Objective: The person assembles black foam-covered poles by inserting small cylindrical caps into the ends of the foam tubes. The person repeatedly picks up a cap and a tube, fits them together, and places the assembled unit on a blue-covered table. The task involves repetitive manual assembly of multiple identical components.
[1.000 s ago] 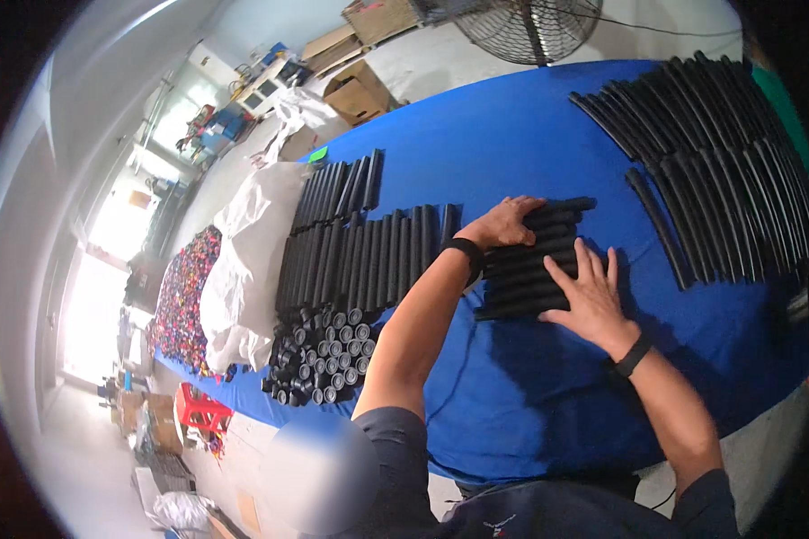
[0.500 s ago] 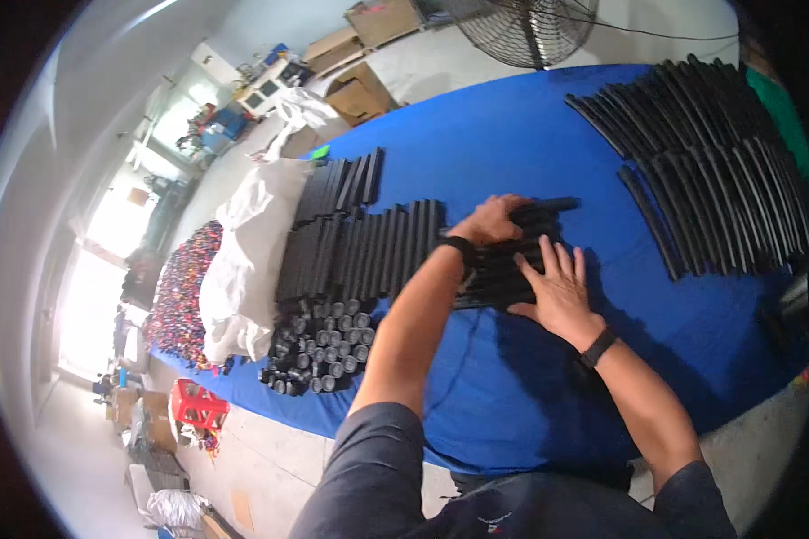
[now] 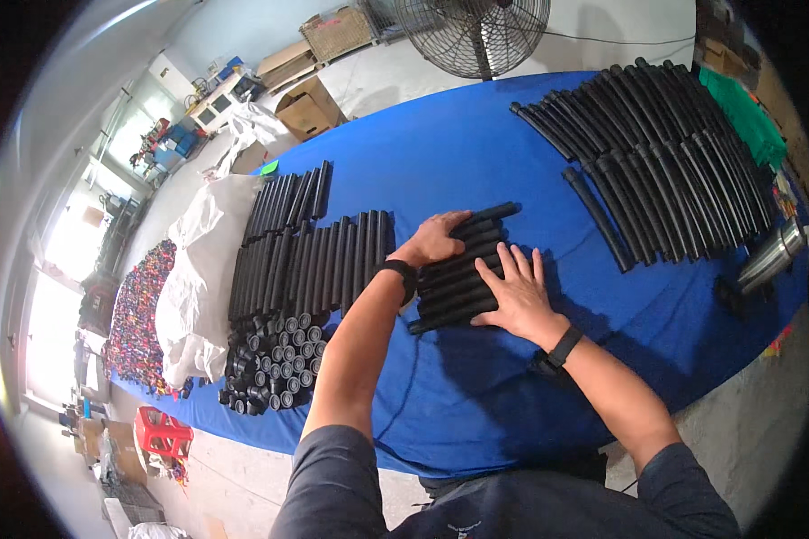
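Observation:
Several black ribbed tubes [image 3: 449,289] lie side by side on the blue-covered table in front of me. My left hand [image 3: 433,239] rests over the far left ends of this row, thumb and fingers apart and slightly bent. At the row's right end lies my right hand [image 3: 520,295], palm down with fingers spread, touching the tubes. One tube [image 3: 493,214] at the far side sticks out past the others to the right. Part of the row is covered by both hands.
Left of my hands are rows of black tubes [image 3: 355,260], a cluster of black round caps [image 3: 288,364] and a white sack [image 3: 189,287] beside many small multicoloured pieces [image 3: 139,310]. Longer black rods [image 3: 652,180] fill the right side, near a metal cylinder [image 3: 773,256]. A fan [image 3: 481,36] stands beyond.
The whole view has shifted, so the table sits further left. Both hands stay on the tubes, which now lie more evenly in a row.

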{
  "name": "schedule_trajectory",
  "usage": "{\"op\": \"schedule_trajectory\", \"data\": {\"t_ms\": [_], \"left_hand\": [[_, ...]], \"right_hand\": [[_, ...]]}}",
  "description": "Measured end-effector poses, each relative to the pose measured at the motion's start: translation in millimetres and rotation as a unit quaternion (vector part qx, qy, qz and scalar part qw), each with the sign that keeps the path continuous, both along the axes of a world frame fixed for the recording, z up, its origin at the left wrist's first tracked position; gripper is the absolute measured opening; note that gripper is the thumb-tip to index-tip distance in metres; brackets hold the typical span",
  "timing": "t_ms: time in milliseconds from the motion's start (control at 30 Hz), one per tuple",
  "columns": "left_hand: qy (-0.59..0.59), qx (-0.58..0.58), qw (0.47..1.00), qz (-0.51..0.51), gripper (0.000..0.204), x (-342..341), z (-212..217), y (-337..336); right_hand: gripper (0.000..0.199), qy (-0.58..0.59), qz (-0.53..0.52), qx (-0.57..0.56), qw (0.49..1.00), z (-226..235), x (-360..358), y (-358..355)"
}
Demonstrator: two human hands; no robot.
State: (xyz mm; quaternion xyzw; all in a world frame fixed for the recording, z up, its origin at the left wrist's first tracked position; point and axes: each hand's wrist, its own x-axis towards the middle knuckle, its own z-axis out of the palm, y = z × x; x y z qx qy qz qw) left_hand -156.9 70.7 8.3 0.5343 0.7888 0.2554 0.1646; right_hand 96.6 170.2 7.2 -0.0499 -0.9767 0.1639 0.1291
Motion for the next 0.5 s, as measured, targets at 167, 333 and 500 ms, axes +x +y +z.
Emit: {"op": "schedule_trajectory", "data": {"t_ms": [167,333,500], "left_hand": [[-0.021,-0.006,0.999,-0.024,0.084,8.8,7.2,7.2],[0.013,-0.013,1.000,-0.015,0.083,13.0,5.8,4.6],[0.021,0.001,1.000,-0.023,0.081,20.3,2.9,10.5]], "right_hand": [[0.104,-0.007,-0.032,-0.004,0.999,-4.1,-0.1,-8.6],[0.103,0.002,-0.036,-0.016,0.999,-2.3,5.8,-15.3],[0.105,-0.029,-0.068,-0.014,0.997,3.7,8.8,-24.4]]}}
